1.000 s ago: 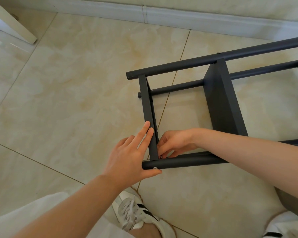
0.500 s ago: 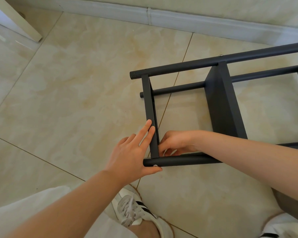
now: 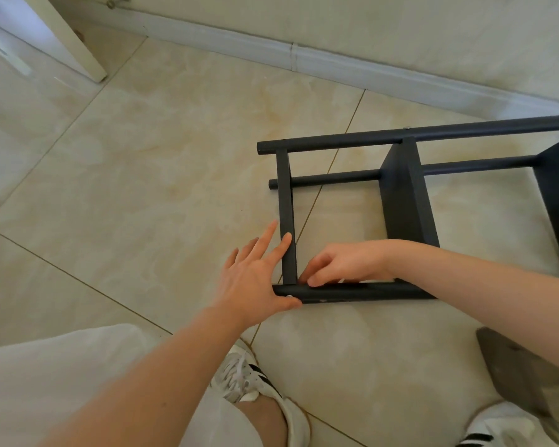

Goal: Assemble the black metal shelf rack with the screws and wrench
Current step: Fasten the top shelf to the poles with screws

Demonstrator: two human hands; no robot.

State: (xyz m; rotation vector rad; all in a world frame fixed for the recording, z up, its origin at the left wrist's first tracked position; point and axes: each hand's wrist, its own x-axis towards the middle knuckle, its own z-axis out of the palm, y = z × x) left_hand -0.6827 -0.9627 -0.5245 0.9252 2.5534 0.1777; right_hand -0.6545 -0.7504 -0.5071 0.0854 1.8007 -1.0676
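The black metal shelf rack (image 3: 400, 201) lies on its side on the tiled floor, right of centre. My left hand (image 3: 252, 279) is flat against its end corner: fingers straight along the short crossbar (image 3: 286, 195), thumb under the near tube (image 3: 362, 290). A small silver screw head (image 3: 289, 296) shows on that tube beside my thumb. My right hand (image 3: 346, 261) reaches inside the frame to the same corner, fingers curled, fingertips on the tube. Whether it pinches anything there is hidden. No wrench is visible.
A white skirting board (image 3: 336, 69) runs along the wall behind the rack. A white furniture leg (image 3: 78, 43) stands at the top left. My white shoes (image 3: 246, 379) (image 3: 497, 427) sit near the bottom edge, and a dark flat object (image 3: 523, 372) lies at the lower right.
Both hands stay at the rack's near corner. My left fingers have spread slightly, the index now just left of the crossbar. The view has swung, showing more wall and floor.
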